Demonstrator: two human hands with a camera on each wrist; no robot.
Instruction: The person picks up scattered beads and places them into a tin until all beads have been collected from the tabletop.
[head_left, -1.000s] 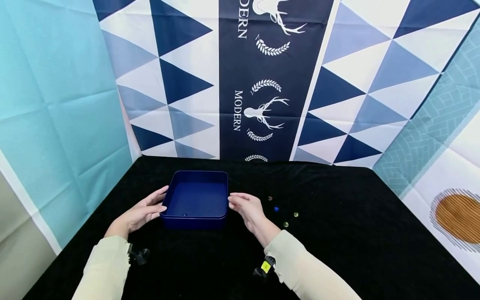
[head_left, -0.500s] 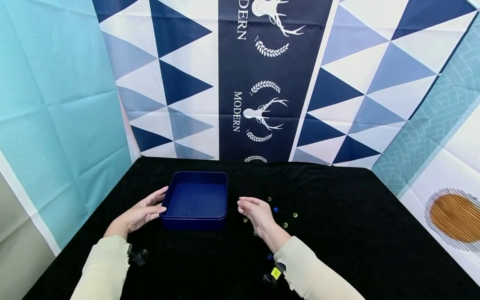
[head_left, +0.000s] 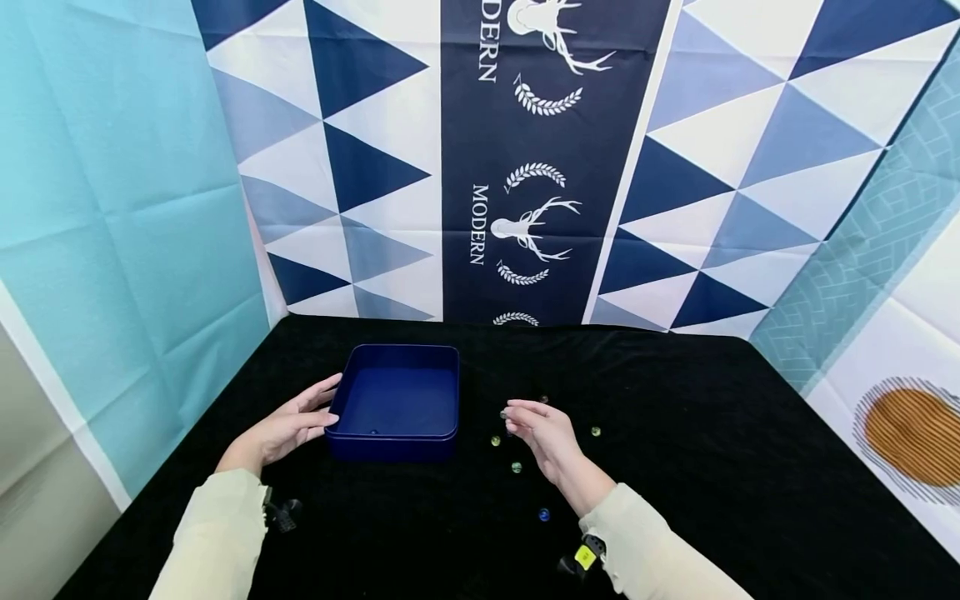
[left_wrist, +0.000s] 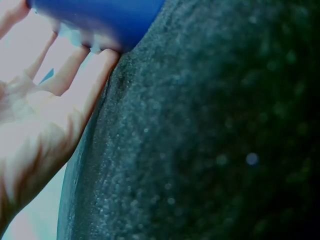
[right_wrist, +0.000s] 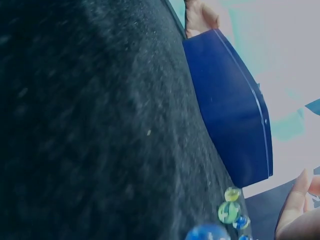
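A square dark-blue box (head_left: 393,450), with no lid on it, stands on a black cloth at centre left. My left hand (head_left: 288,425) holds its left side, thumb at the rim and fingers against the wall. In the left wrist view, fingertips touch the blue box (left_wrist: 115,20). Right of the box, my right hand (head_left: 551,442) is apart from it, above the cloth, fingers loosely bent. A small greyish marble (head_left: 504,414) shows at its fingertips; it appears to lie behind them. Near this hand lie a yellow marble (head_left: 495,441), a green marble (head_left: 516,467) and a blue marble (head_left: 543,515).
Black cloth (head_left: 420,533) covers the table. Another yellow-green marble (head_left: 596,432) and a brownish marble (head_left: 543,399) lie beyond the right hand. Patterned fabric (head_left: 517,233) hangs along the back, with pale blue fabric (head_left: 135,208) at the left.
My right hand has left the box's right wall and moved right and slightly toward me. Marbles it had covered now show. My left hand and the box stay in place.
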